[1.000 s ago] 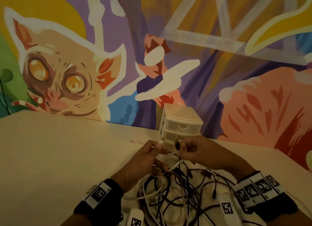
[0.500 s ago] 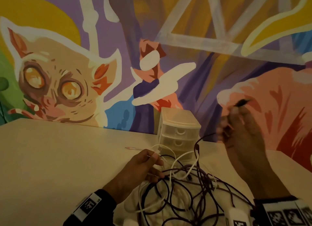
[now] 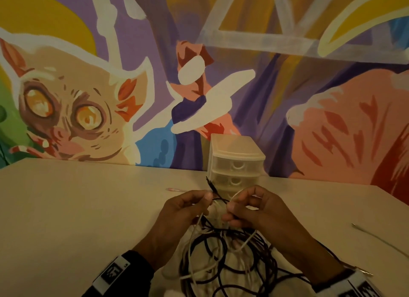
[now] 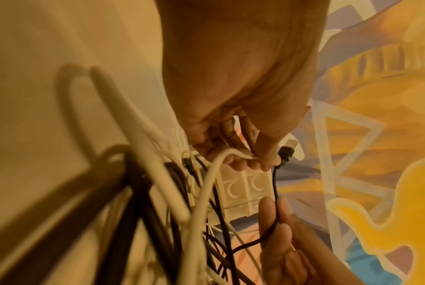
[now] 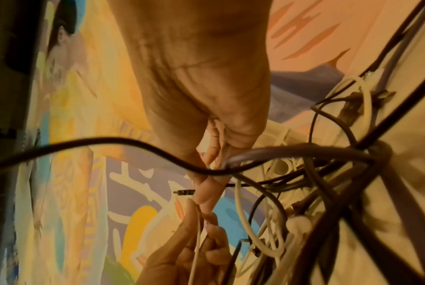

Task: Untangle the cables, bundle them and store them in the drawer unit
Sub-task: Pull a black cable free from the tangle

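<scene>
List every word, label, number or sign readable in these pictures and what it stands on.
No readable text anywhere.
Left wrist band: black-and-white square marker code, no letters.
Right wrist band: similar marker codes, partly cut off, no letters.
Drawer unit: no label shows.
Wall mural: painted shapes only, no words.

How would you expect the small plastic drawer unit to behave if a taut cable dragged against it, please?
The drawer unit looks like thin translucent plastic, so probably light and easy to shove. It stands taller than wide, so it may tip rather than slide. The cable tangle lies right before it, so a snagged black cable could pull it.
</scene>
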Demonstrator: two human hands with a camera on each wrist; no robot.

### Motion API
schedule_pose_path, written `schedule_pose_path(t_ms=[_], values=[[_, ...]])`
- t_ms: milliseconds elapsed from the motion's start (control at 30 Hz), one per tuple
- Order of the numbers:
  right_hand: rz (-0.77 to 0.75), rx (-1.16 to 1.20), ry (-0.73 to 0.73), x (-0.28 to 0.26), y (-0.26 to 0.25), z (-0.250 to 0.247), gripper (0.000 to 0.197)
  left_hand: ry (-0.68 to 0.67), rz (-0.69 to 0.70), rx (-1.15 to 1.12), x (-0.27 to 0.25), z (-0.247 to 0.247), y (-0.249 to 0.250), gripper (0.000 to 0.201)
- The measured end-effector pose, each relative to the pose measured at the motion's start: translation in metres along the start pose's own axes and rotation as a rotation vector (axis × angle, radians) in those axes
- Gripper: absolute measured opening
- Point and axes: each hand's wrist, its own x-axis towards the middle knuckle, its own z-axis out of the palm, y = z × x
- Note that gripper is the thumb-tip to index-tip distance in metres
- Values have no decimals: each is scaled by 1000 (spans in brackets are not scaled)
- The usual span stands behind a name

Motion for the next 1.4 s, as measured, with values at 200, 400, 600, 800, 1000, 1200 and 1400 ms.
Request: schedule_pose_path(t_ms=[200,400,600,800,1000,1200,1400], values=[[-14,-76,-40,-3,7,3,28,18,43,-84,-1,3,-1,21],[-27,-231,-118,-4,10,7,24,29,66,67,-1,3,1,34],[-36,-518,-128,9,18,-18,11,82,175,-217,0,0,9,34],[-20,-902,-228,8,12,-29,10,53,173,-518,1,-7,24,26],[-272,-890,-80,-3,-17,-24,14,131,141,-565,9,-17,23,29],[-371,-570,-140,-8,-24,-15,4,117,108,-640,12,-26,20,25],[-26,-893,-477,-7,-8,-47,7,282,169,-632,20,-52,24,27]])
